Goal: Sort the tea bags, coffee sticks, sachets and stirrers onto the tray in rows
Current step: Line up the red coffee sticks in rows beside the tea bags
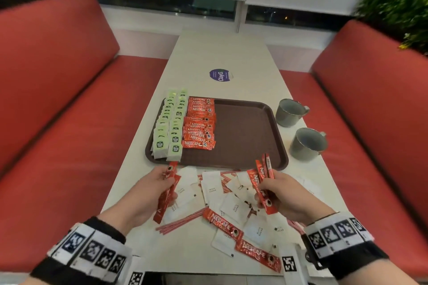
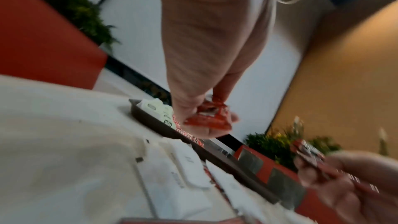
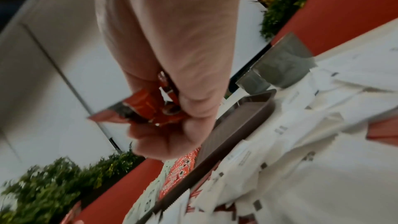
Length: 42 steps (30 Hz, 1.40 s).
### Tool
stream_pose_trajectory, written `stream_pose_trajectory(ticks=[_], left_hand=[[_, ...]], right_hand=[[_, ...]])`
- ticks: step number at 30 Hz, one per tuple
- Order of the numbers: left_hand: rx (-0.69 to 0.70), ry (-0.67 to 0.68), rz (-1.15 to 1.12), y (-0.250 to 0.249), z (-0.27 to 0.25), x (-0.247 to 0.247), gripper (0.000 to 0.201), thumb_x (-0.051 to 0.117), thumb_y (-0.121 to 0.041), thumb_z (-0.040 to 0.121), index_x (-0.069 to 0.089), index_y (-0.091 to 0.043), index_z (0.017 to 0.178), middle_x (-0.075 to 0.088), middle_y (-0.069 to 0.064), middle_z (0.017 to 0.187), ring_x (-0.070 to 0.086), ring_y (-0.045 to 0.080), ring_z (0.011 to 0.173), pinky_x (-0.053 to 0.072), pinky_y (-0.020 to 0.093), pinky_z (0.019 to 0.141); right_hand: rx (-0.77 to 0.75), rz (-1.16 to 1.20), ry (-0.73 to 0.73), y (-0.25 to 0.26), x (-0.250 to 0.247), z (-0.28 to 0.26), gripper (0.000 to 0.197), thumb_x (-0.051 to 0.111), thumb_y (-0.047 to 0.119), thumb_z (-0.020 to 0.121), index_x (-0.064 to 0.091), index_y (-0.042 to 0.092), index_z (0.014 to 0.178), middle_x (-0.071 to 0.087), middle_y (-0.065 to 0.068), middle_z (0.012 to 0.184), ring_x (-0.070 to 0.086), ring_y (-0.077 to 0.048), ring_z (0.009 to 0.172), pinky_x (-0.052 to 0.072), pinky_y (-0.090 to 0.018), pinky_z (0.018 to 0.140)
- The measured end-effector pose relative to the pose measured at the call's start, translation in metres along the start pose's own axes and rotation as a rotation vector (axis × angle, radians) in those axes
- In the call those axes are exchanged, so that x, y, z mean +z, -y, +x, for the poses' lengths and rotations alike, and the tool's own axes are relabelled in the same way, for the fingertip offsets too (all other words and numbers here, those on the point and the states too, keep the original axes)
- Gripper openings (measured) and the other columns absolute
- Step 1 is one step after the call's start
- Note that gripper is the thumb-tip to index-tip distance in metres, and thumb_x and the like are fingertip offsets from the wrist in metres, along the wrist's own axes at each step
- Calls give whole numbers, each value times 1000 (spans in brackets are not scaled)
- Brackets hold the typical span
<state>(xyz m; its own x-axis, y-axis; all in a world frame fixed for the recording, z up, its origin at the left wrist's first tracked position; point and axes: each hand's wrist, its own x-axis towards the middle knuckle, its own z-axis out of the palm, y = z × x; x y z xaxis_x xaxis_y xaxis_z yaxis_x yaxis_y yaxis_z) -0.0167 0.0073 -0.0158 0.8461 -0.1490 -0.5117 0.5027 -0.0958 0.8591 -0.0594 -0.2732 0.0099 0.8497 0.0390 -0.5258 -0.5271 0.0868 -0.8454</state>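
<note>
A brown tray [image 1: 245,132] lies mid-table. Two rows of green tea bags [image 1: 170,126] and a row of red coffee sticks [image 1: 199,122] fill its left side. My left hand [image 1: 154,188] grips a few red coffee sticks [image 1: 167,192] just in front of the tray's near left corner; the left wrist view shows them [image 2: 207,117] pinched in its fingers. My right hand [image 1: 278,194] holds a bundle of red coffee sticks [image 1: 262,180] near the tray's front right. White sugar sachets [image 1: 234,206], red-striped stirrers [image 1: 180,221] and two loose coffee sticks [image 1: 240,236] lie below the hands.
Two grey metal mugs [image 1: 290,112] [image 1: 308,143] stand to the right of the tray. A round purple sticker [image 1: 220,75] marks the table beyond it. Red bench seats [image 1: 69,122] flank the table on both sides. The tray's right half is bare.
</note>
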Motion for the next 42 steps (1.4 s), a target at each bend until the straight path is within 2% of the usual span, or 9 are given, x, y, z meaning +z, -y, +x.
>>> stream_pose_trajectory(ticks=[4, 9, 13, 18, 23, 26, 29, 33, 42], left_hand=[[-95, 64, -352, -14, 3, 6, 17, 40, -10, 98, 54, -8, 107, 48, 7, 73, 43, 14, 49, 36, 24, 42], [-18, 137, -283, -30, -3, 46, 43, 58, -46, 86, 50, -9, 107, 39, -2, 61, 28, 6, 44, 22, 17, 39], [86, 314, -271, -31, -18, 79, 53, 67, -38, 73, 52, -10, 115, 51, -2, 70, 42, 4, 47, 30, 14, 37], [143, 183, -204, -34, -22, 87, 27, 56, -35, 93, 59, -21, 116, 69, 2, 91, 59, 9, 70, 37, 18, 44], [170, 53, -294, -36, -26, 80, 22, 46, -24, 97, 62, -19, 111, 65, 6, 81, 56, 9, 57, 37, 21, 44], [168, 53, -420, -36, -27, 71, 24, 48, -20, 97, 62, -14, 114, 68, 13, 95, 63, 15, 70, 44, 24, 50], [145, 112, -490, -36, -28, 67, 28, 50, -24, 97, 59, -8, 118, 67, 19, 99, 64, 20, 69, 50, 28, 55], [150, 185, -497, -35, -28, 67, 27, 53, -24, 94, 55, -15, 120, 69, 21, 107, 70, 32, 92, 57, 37, 69], [104, 32, -441, -29, -9, 55, 18, 59, -18, 92, 59, -12, 110, 67, 8, 81, 67, 20, 72, 53, 35, 65]], right_hand=[[2, 99, 93, 3, 10, 1, 15, 44, -8, 89, 47, 7, 91, 56, -13, 77, 54, -22, 60, 44, -33, 58], [-92, 25, 101, 18, 41, -1, 20, 43, -7, 92, 46, 10, 82, 53, -2, 63, 50, -14, 57, 43, -24, 51], [-249, -156, 128, 25, 74, -1, 14, 46, 5, 94, 56, 14, 96, 66, -7, 79, 62, -19, 63, 51, -28, 55], [-453, -766, -84, 13, 94, 17, 29, 42, 13, 93, 44, 17, 122, 42, -8, 116, 64, -32, 89, 56, -36, 66], [-582, -827, -37, 9, 93, 13, 53, 48, 17, 93, 30, 19, 143, 34, 2, 128, 53, -18, 108, 50, -37, 92], [-628, -676, -111, 8, 89, 5, 47, 64, 27, 87, 46, 27, 130, 47, 11, 121, 53, -3, 108, 50, -30, 92], [-603, -563, -182, 7, 84, 3, 18, 70, 24, 83, 56, 27, 93, 64, 8, 92, 62, -3, 79, 53, -23, 70], [-485, -359, -133, 8, 80, 6, 15, 71, 14, 83, 58, 15, 77, 64, 2, 66, 59, -5, 55, 43, -17, 50], [-437, -645, -146, 21, 71, 24, 28, 40, 22, 101, 60, 4, 96, 53, -6, 94, 52, -19, 86, 44, -27, 80]])
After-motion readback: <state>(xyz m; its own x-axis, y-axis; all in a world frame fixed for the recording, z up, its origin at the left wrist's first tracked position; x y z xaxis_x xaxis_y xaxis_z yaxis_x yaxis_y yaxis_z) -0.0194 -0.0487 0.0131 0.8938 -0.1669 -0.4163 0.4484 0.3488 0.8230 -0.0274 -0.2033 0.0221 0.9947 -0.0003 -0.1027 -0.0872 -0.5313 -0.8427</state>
